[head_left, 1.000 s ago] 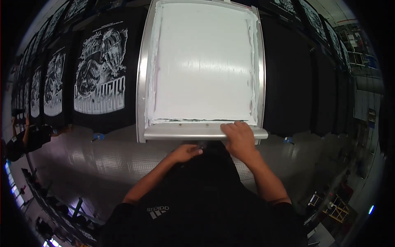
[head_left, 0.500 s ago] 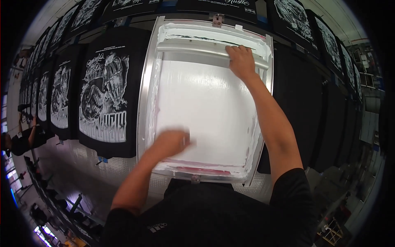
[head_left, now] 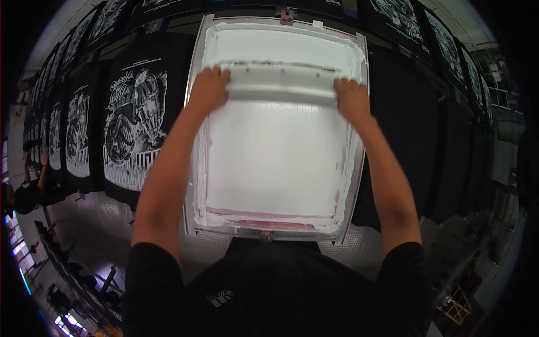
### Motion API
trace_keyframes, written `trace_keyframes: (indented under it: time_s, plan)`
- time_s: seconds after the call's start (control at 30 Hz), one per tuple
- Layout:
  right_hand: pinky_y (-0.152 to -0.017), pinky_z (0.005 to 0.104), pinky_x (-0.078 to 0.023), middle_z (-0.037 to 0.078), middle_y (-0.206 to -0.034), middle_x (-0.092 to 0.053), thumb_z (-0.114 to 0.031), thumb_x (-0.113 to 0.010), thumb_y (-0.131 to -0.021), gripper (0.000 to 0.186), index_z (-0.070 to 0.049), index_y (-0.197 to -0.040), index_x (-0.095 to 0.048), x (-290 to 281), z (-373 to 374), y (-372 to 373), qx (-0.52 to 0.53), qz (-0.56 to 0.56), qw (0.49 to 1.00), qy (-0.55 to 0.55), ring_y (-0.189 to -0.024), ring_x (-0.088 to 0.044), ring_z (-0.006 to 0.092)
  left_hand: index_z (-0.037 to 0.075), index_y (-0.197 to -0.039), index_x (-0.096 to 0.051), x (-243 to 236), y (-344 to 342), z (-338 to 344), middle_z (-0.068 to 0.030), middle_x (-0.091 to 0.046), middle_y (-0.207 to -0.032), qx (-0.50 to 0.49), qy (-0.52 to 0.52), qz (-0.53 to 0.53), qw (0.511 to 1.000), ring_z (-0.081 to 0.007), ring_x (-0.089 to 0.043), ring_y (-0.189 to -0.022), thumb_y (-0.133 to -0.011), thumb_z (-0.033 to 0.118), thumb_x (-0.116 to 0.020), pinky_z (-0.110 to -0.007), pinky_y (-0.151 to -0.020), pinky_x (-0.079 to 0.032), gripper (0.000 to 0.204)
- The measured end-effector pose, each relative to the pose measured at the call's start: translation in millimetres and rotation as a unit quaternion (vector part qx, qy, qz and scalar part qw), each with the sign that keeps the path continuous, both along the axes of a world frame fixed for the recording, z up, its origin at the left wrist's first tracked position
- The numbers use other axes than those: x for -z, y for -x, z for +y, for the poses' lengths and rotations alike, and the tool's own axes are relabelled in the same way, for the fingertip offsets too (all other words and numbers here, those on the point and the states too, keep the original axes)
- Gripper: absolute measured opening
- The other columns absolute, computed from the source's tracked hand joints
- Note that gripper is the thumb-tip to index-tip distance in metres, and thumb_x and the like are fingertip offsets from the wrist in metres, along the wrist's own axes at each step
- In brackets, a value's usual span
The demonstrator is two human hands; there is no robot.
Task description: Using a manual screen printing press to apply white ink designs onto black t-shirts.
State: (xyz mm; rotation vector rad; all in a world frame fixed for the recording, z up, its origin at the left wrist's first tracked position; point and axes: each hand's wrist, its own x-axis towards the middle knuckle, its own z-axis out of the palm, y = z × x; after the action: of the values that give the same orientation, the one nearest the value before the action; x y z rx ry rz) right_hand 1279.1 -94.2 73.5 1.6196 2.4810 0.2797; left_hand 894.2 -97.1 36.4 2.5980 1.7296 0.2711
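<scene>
A framed printing screen point(head_left: 269, 163) lies in front of me, coated with white ink. Across its far part stretches a wide metal squeegee point(head_left: 283, 86), a little blurred by motion. My left hand point(head_left: 210, 89) is closed over the squeegee's left end. At the opposite end, my right hand point(head_left: 352, 101) grips it with the fingers curled over the top. White ink point(head_left: 281, 48) covers the screen beyond the squeegee, and thick smears of it line the frame's inner edges. The blade's lower edge is hidden.
Black shirts with white prints, such as this one point(head_left: 135, 123), lie to the left. Plain black shirts point(head_left: 401, 140) lie to the right. A metal clamp point(head_left: 287, 17) holds the frame's far edge. Another person point(head_left: 33, 188) stands at the far left.
My left hand has gone from above the screen's near left part to the squeegee and taken hold of it. The squeegee has come slightly nearer along the screen, and my right hand has shifted toward its end.
</scene>
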Motion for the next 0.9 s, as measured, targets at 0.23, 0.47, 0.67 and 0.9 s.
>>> trace_keyframes:
  time_s: [0.23,0.47,0.67,0.9]
  plan:
    - [-0.077,0.0425,-0.040,0.010,-0.086,-0.058,0.002,-0.059,-0.067,0.031,-0.006,-0.096,-0.061,-71,-240,13,0.002,0.150,0.980,0.127,-0.087,-0.056,0.0297,0.002,-0.102,-0.061,-61,30,-249,-0.0121,-0.061,-0.094,0.045,0.076,-0.122,0.989,-0.0306,-0.057,-0.091,-0.061,0.007,-0.070,-0.041,-0.082,-0.046,0.042]
    - [-0.079,0.0429,-0.043,0.010,-0.088,-0.064,0.001,-0.062,-0.059,0.040,-0.006,-0.098,-0.065,-81,-358,17,0.053,0.205,0.966,0.151,-0.087,-0.059,0.0308,0.005,-0.092,-0.063,-70,30,-355,-0.0100,-0.063,-0.087,0.021,0.114,-0.173,0.978,-0.0289,-0.060,-0.085,-0.056,0.009,-0.075,-0.040,-0.076,-0.049,0.038]
    - [-0.091,0.0477,-0.045,0.011,-0.094,-0.068,0.001,-0.065,-0.057,0.042,-0.005,-0.098,-0.066,-77,-354,15,0.090,0.188,0.954,0.215,-0.091,-0.062,0.0320,0.005,-0.097,-0.064,-50,31,-368,-0.0110,-0.067,-0.094,-0.019,0.153,-0.130,0.980,-0.0303,-0.063,-0.092,-0.058,0.005,-0.076,-0.042,-0.083,-0.049,0.040]
    - [-0.104,0.0524,-0.040,0.011,-0.098,-0.067,0.000,-0.066,-0.055,0.044,-0.006,-0.098,-0.063,-54,-292,16,0.072,0.191,0.971,0.128,-0.096,-0.062,0.0301,0.005,-0.090,-0.064,-24,23,-290,-0.0103,-0.066,-0.091,-0.020,0.030,-0.164,0.986,-0.0285,-0.064,-0.088,-0.054,-0.003,-0.069,-0.039,-0.076,-0.053,0.037]
